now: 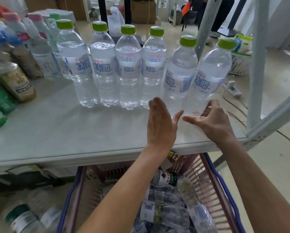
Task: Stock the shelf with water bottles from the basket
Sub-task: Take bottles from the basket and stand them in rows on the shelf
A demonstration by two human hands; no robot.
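Six clear water bottles with green caps stand in a row across the middle of the frame on the grey shelf (56, 132). The rightmost bottle (206, 78) leans slightly to the right, its base at the lower right of the row. The right hand (213, 120) cups that base from the right and below, fingers curled around it and the thumb stretched left in front of it; whether the grip is firm cannot be told. The left hand (161, 125) is held edge-on just left of the same base, fingers straight and together, thumb spread toward the right thumb, not closed on anything. The second bottle from the right (179, 71) stands just behind the left fingertips.

Each bottle is transparent, ribbed low down, filled with water, with a pale label printed in blue characters. At the bottom of the frame, under the forearms, a pink basket (206, 179) with blue handles holds more bottles lying down.
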